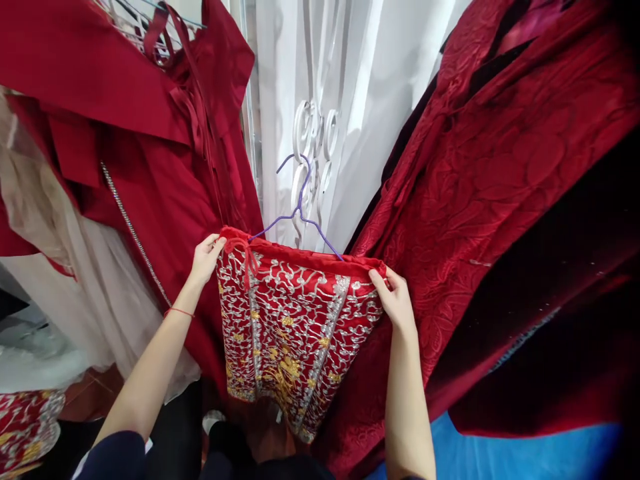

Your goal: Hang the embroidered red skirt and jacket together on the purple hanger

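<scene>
A red skirt (pixel 295 320) embroidered with silver and gold patterns hangs from a purple wire hanger (pixel 299 207). My left hand (pixel 206 259) pinches the left end of its waistband. At the right end of the waistband my right hand (pixel 395 297) grips the cloth, fingers curled over the edge. The hanger's hook points up in front of a white metal grille (pixel 313 140). A thin red string circles my left wrist.
Red satin garments (pixel 165 153) hang at the left, with a pale sheer dress (pixel 65 267) beneath. A dark red brocade robe (pixel 500 173) hangs at the right. Another embroidered red cloth (pixel 25 427) lies at the lower left. Blue surface (pixel 525 453) shows at the bottom right.
</scene>
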`<act>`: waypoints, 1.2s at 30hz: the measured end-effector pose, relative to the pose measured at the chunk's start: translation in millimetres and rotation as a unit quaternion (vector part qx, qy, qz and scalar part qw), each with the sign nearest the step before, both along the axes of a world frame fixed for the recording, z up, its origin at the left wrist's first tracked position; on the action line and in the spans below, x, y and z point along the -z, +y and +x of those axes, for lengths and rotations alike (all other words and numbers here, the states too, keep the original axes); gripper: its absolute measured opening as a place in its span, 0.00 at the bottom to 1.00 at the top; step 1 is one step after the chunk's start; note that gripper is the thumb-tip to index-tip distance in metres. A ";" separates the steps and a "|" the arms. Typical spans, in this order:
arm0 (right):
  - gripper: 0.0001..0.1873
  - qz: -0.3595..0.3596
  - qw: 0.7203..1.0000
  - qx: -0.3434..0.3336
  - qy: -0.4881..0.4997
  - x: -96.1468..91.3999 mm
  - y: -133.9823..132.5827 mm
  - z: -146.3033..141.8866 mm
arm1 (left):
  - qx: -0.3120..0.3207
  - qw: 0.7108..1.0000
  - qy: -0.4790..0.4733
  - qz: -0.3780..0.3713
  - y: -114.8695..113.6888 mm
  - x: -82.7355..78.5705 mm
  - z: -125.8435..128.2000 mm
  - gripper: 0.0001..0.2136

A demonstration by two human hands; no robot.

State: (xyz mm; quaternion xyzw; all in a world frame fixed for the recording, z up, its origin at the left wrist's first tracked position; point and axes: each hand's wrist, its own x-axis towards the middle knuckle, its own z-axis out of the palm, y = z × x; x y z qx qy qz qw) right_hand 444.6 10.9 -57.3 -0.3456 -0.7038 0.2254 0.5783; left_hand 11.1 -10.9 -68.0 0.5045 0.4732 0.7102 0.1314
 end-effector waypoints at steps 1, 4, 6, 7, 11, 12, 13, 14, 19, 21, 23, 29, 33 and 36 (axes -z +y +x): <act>0.21 -0.001 1.000 0.002 0.013 0.8 -0.6 -1.2 | -0.008 1.000 0.000 0.006 -0.5 1.8 0.6 0.21; 0.20 0.039 0.996 0.076 0.041 1.3 -1.7 -9.2 | -0.012 1.000 -0.008 0.017 -2.5 0.5 0.4 0.21; 0.20 0.083 0.986 0.143 0.031 1.6 -1.1 -14.6 | 0.004 1.000 -0.019 0.004 -3.7 -2.6 -2.1 0.22; 0.21 0.102 0.980 0.170 0.023 1.8 -0.4 -16.2 | 0.021 0.999 -0.025 -0.011 -4.1 -3.9 -4.0 0.23; 0.21 0.108 0.978 0.180 -0.006 2.0 4.2 -13.6 | 0.079 0.994 -0.041 -0.057 -3.4 -4.2 -10.2 0.26; 0.21 0.099 0.981 0.164 -0.014 1.9 5.4 -11.7 | 0.082 0.994 -0.041 -0.059 -2.4 -3.5 -10.4 0.26; 0.21 0.093 0.985 0.145 -0.022 1.9 6.4 -9.8 | 0.080 0.994 -0.041 -0.059 -1.0 -2.6 -9.9 0.26; 0.20 0.090 0.987 0.128 -0.030 1.9 7.2 -8.1 | 0.077 0.995 -0.041 -0.058 0.6 -1.8 -8.6 0.26; 0.20 0.091 0.986 0.132 -0.041 6.5 10.7 -2.8 | 0.022 0.999 -0.022 -0.026 5.6 1.9 3.8 0.24; 0.20 0.102 0.983 0.142 -0.050 8.1 12.7 1.2 | -0.003 1.000 -0.014 -0.019 1.3 4.5 7.5 0.22; 0.19 0.115 0.980 0.140 -0.077 7.7 14.8 5.9 | -0.035 0.999 0.022 -0.018 -8.9 8.1 9.4 0.18; 0.24 0.173 0.952 0.213 -0.132 -1.0 6.7 -6.6 | -0.069 0.984 0.163 -0.039 -50.0 17.9 5.8 0.12; 0.40 0.239 0.911 0.283 -0.182 1.2 -14.7 -40.1 | -0.050 0.980 0.186 -0.057 -67.4 24.0 -1.6 0.13; 0.46 0.256 0.892 0.318 -0.194 11.2 -28.3 -69.0 | -0.042 0.969 0.224 -0.092 -96.2 36.3 -11.0 0.13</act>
